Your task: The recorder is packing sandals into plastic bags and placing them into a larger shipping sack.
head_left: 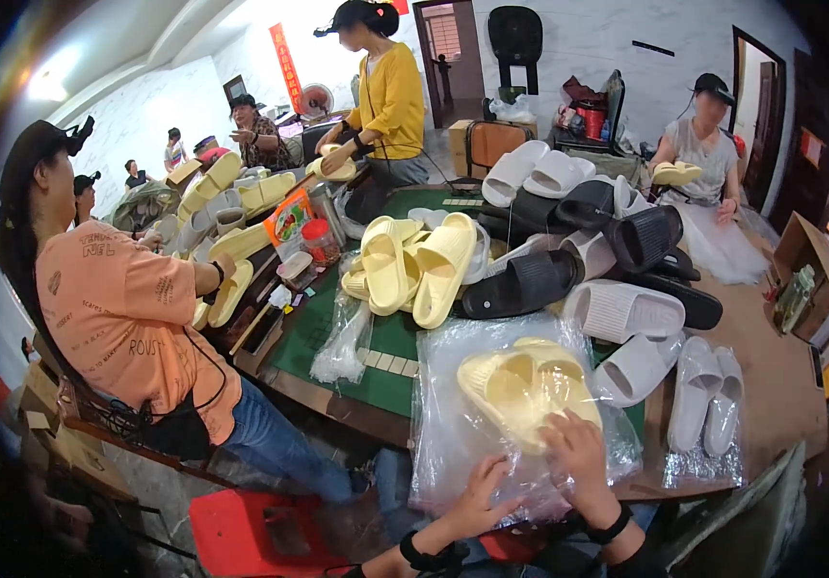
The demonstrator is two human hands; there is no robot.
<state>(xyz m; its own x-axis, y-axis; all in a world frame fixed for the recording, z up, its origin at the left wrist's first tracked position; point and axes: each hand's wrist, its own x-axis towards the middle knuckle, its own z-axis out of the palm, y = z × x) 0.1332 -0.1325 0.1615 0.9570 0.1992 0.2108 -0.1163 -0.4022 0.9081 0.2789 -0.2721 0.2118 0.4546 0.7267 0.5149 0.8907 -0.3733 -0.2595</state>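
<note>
A pair of pale yellow slippers (498, 387) lies at the table's near edge on a stack of clear plastic bags (443, 424). Shiny glints cross the pair; whether it sits inside the top bag or only on it, I cannot tell. My right hand (576, 460) reaches the near end of the slippers, its fingers stretched out and touching them or the film there. Lower and to the left, my left hand (477, 498) hovers over the bags' near edge. Its fingers are apart and nothing is in them.
Beyond the bags rises a heap of yellow slippers (445, 270), black slippers (520, 285) and white slippers (624, 310). Bagged grey slippers (698, 395) lie at right. A person in orange (135, 299) sits left, near a red stool (260, 530). Other people handle slippers around the table.
</note>
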